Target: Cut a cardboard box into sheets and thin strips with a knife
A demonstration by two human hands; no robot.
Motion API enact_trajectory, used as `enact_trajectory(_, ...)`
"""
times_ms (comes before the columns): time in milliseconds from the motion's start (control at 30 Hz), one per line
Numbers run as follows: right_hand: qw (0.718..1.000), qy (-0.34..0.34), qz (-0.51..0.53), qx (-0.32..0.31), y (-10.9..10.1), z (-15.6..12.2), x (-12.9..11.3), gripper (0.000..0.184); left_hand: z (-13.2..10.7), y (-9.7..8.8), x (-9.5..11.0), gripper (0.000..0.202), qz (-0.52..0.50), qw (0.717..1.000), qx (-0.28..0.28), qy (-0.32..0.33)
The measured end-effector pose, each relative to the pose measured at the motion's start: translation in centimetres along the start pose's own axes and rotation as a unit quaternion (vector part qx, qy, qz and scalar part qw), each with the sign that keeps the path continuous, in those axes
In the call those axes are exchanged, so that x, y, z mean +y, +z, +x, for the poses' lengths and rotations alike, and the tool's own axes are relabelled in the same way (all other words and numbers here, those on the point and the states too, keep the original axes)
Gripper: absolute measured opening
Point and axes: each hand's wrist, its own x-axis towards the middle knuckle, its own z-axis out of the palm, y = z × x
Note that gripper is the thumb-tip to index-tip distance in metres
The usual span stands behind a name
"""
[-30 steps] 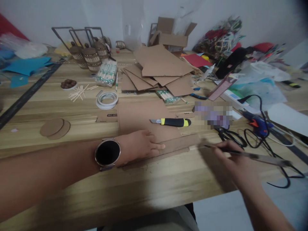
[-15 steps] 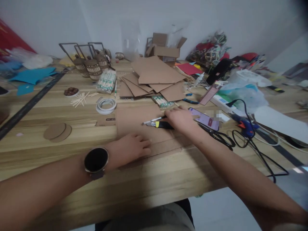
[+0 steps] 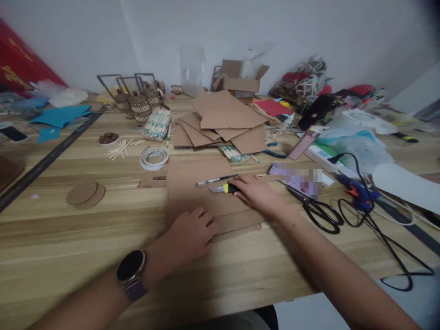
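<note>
A flat sheet of brown cardboard lies on the table in front of me. My left hand rests on its near left part, fingers slightly bent and apart, holding nothing. My right hand has its fingers around the rear of a utility knife with a black and yellow handle; the blade points left and the fingertips are partly hidden. Just beyond the knife, a pen lies loose on the cardboard. Black-handled scissors and a phone are to the right of that hand.
Cardboard pieces are piled behind the sheet. A roll of white tape, cardboard discs and small sticks lie to the left. On the right are a blue glue gun with its black cord, and pliers.
My right hand has come off the pen, which now lies on the cardboard, and holds the utility knife's handle. The whole view has shifted slightly; my left hand stays on the cardboard.
</note>
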Motion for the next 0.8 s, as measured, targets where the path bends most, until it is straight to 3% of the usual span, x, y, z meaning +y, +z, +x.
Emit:
enact_trajectory(133, 0.998, 0.026, 0.015, 0.054, 0.5, -0.7, -0.4, 0.038, 0.1, 0.5, -0.2, 0.020, 0.007, 1.000, 0.019, -0.006)
enact_trajectory(200, 0.983, 0.057, 0.130, 0.114, 0.2, -1.4, -1.3, 0.041, 0.0, 0.9, -0.3, 0.020, 0.007, 0.999, 0.034, -0.005)
enact_trajectory(233, 0.960, 0.086, 0.230, 0.137, -0.1, -1.9, -1.9, 0.042, 0.0, 1.1, -0.3, 0.020, 0.006, 0.999, 0.042, -0.005)
enact_trajectory(267, 0.919, 0.123, 0.347, 0.143, -0.3, -2.3, -2.5, 0.044, 0.0, 1.3, -0.3, 0.020, 0.006, 0.999, 0.048, -0.004)
enact_trajectory(367, 0.735, 0.233, 0.630, 0.093, -0.5, -3.0, -4.3, 0.049, 0.1, 1.8, -0.1, 0.022, 0.014, 0.998, 0.060, -0.006)
enact_trajectory(433, 0.629, 0.271, 0.725, 0.075, -0.3, -3.0, -5.0, 0.045, 0.1, 1.9, 0.1, 0.024, 0.023, 0.998, 0.061, -0.010)
enact_trajectory(500, 0.557, 0.282, 0.777, 0.077, 0.0, -2.9, -5.2, 0.037, 0.0, 2.0, 0.3, 0.023, 0.032, 0.997, 0.062, -0.014)
enact_trajectory(600, 0.502, 0.270, 0.820, 0.052, 0.3, -2.9, -5.0, 0.033, -0.1, 2.1, 0.1, 0.021, 0.039, 0.997, 0.070, -0.009)
enact_trajectory(800, 0.466, 0.245, 0.849, 0.045, 0.5, -3.1, -4.4, 0.030, 0.2, 2.6, -0.4, 0.011, 0.045, 0.993, 0.107, 0.007)
